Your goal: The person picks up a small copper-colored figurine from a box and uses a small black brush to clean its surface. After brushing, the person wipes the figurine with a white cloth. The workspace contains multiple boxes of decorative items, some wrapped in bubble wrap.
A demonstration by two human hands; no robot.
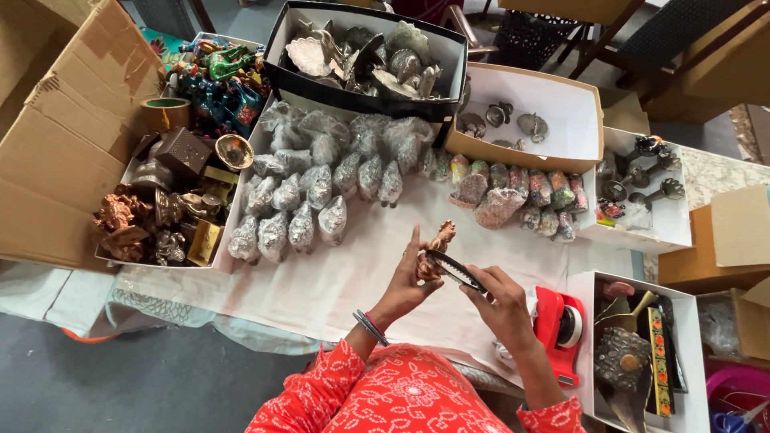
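Two hands meet near the middle of the frame, just above the red sleeves. The left hand pinches a small copper figure between thumb and fingers, with one finger sticking straight up. The right hand has its fingers curled and pressed around one end of a dark flat strip, which touches the figure. I cannot tell what the strip is.

Under the hands lies a white cloth. A red tape holder sits just to the right of the right hand.

Many small things wrapped in clear bags stand in rows on the cloth, up and left of the hands. More wrapped colourful pieces lie to the upper right. So a lot looks already wrapped.

The figure in hand has no bag on it. At the left, a box of bare copper and brown figures looks unwrapped too. A black box of silver shell dishes sits at the top.
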